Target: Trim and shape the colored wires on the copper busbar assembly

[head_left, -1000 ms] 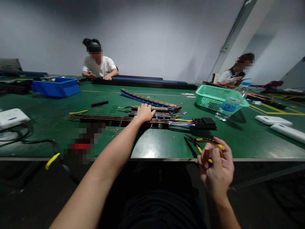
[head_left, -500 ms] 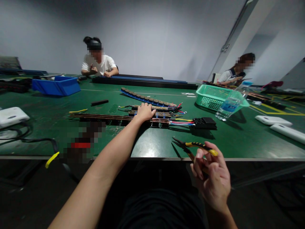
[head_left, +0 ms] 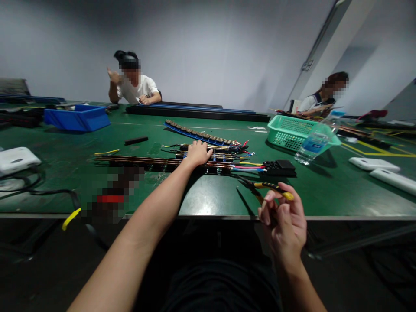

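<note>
The right hand (head_left: 286,221) has its fingers curled around the stiff yellow-and-black pliers (head_left: 273,186), while the left hand (head_left: 197,154), its grip unclear, lies over wired black strips (head_left: 219,167) beneath its fingers, probably light but bendable, best held by their bodies.

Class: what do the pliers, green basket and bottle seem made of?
Pliers: dull, dark head suggests metal; yellow-and-black sleeves, maybe plastic or rubber.
Green basket: likely moulded plastic, smooth, evenly coloured, perforated.
Bottle: probably glossy, clear plastic; green shows through it.
</note>
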A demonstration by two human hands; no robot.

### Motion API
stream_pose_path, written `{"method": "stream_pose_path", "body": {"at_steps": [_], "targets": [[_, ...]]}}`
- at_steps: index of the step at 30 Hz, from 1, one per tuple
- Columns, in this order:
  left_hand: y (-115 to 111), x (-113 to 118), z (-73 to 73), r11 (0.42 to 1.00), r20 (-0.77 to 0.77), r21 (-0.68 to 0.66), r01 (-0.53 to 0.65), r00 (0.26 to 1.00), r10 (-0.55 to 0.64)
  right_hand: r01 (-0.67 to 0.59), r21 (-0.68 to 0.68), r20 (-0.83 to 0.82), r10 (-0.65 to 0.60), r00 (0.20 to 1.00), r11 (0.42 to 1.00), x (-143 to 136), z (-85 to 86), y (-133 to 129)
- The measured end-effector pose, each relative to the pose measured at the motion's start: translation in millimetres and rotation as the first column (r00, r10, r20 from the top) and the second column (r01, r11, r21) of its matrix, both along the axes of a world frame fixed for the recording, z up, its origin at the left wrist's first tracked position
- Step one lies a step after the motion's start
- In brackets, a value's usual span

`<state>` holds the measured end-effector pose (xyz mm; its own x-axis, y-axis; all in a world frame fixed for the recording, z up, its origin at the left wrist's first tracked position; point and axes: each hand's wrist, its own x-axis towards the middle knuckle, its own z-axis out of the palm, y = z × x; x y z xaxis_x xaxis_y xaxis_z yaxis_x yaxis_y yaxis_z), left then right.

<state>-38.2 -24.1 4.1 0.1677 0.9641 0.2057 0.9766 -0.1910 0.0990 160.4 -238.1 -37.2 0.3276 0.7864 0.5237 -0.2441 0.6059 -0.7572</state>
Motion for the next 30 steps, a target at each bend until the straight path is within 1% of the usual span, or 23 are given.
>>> {"method": "stream_pose_path", "body": {"at_steps": [5, 8, 11, 15, 19, 21, 22, 23, 24, 26, 28, 29, 30], "targets": [[1, 0, -1.1, 1.0, -0.008, 0.015, 0.009, 1.0, -0.009, 0.057, 0.031, 0.035, -0.059, 0.998, 0.998, 2, 3.4, 24], [0, 0, -0.6, 1.0, -0.008, 0.012, 0.008, 1.0, -0.008, 0.068, 0.035, 0.082, -0.071, 0.994, 0.997, 3, 2.7, 34], [-1, 0, 0.1, 1.0, -0.003, 0.009, 0.012, 1.0, -0.011, 0.108, 0.043, 0.138, -0.113, 0.984, 0.993, 1, 1.2, 38], [-1, 0, -0.1, 1.0, 0.0, 0.008, 0.013, 1.0, -0.013, 0.171, 0.115, 0.224, -0.194, 0.955, 0.978, 0, -1.9, 39], [0, 0, -0.5, 1.0, -0.005, 0.011, 0.011, 1.0, -0.011, 0.163, 0.154, 0.28, -0.202, 0.939, 0.974, 5, -8.6, 45], [0, 0, -0.6, 1.0, -0.004, 0.012, 0.008, 1.0, -0.008, 0.163, 0.155, 0.356, -0.209, 0.911, 0.974, 8, -11.9, 48], [0, 0, -0.7, 1.0, -0.003, 0.014, 0.008, 1.0, -0.008, 0.169, 0.154, 0.424, -0.22, 0.879, 0.973, 9, -13.0, 49], [0, 0, -0.8, 1.0, -0.001, 0.017, 0.008, 1.0, -0.008, 0.172, 0.161, 0.51, -0.231, 0.829, 0.972, 9, -13.7, 50], [0, 0, -0.8, 1.0, -0.002, 0.019, 0.009, 1.0, -0.009, 0.166, 0.178, 0.605, -0.24, 0.759, 0.97, 9, -13.9, 50], [0, 0, -0.8, 1.0, -0.01, 0.019, 0.007, 1.0, -0.007, 0.114, 0.242, 0.763, -0.262, 0.591, 0.964, 9, -13.3, 50], [0, 1, -0.7, 1.0, -0.021, 0.02, 0.003, 1.0, -0.002, 0.02, 0.301, 0.857, -0.28, 0.432, 0.953, 8, -12.3, 51], [0, 1, -0.7, 1.0, -0.026, 0.022, 0.002, 1.0, -0.001, -0.014, 0.318, 0.88, -0.29, 0.376, 0.948, 8, -11.8, 51], [0, 1, -0.6, 1.0, -0.028, 0.024, 0.002, 1.0, -0.001, -0.031, 0.324, 0.893, -0.295, 0.34, 0.946, 8, -11.5, 51]]}}
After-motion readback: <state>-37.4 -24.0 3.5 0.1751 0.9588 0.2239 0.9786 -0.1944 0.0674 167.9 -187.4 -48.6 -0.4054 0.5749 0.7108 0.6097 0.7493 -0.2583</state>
